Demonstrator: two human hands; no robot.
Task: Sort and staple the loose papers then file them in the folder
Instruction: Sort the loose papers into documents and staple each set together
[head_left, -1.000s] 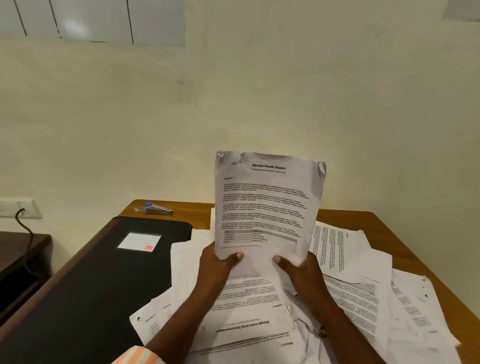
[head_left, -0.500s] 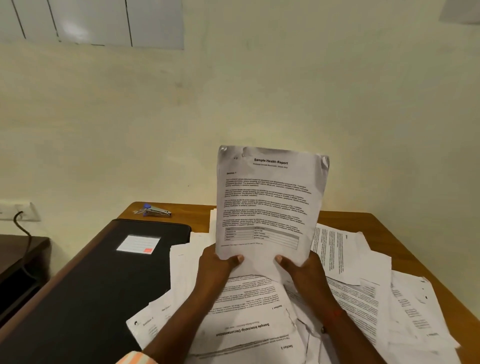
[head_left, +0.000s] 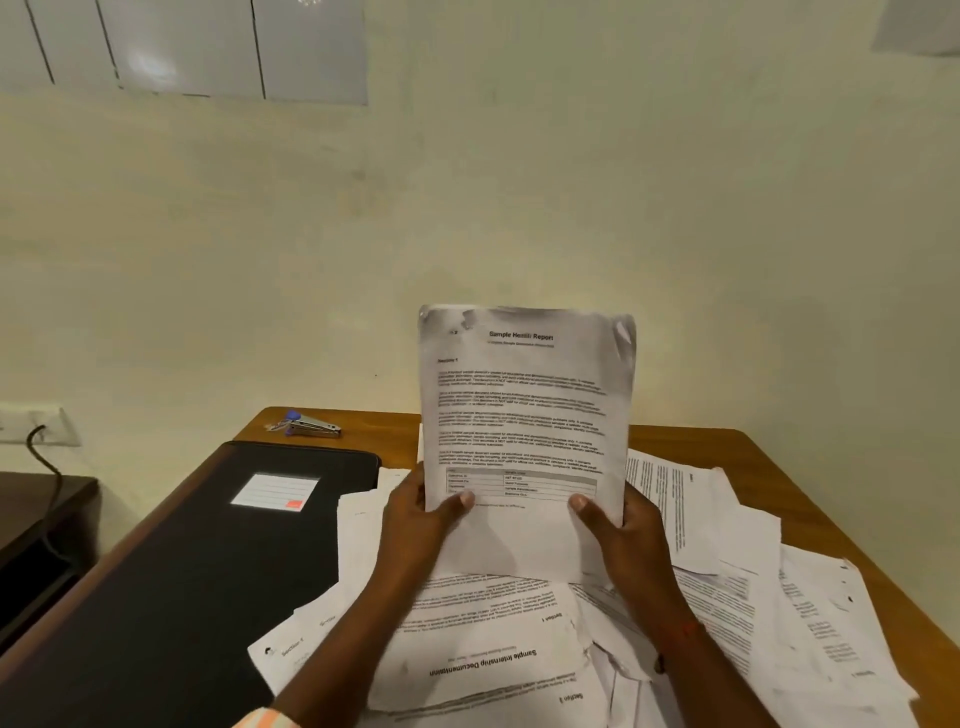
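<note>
Loose papers (head_left: 483, 660) lie heaped just right of the black folder (head_left: 182, 571). Above them, also right of the folder, the left hand (head_left: 415, 525) and right hand (head_left: 628, 535) each pinch a lower side of the upright report (head_left: 524, 415). The stapler (head_left: 311, 427) lies beyond the folder's far edge.

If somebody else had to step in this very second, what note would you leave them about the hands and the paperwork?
Hands: the left hand and right hand each grip the bottom edge of the Sample Health Report, held upright above the pile.
Things: stapler lies at the desk's far edge; black folder lies closed on the left; loose papers cover the desk.
Done: nothing visibly stapled or filed.
Left: sort, staple, file.
</note>
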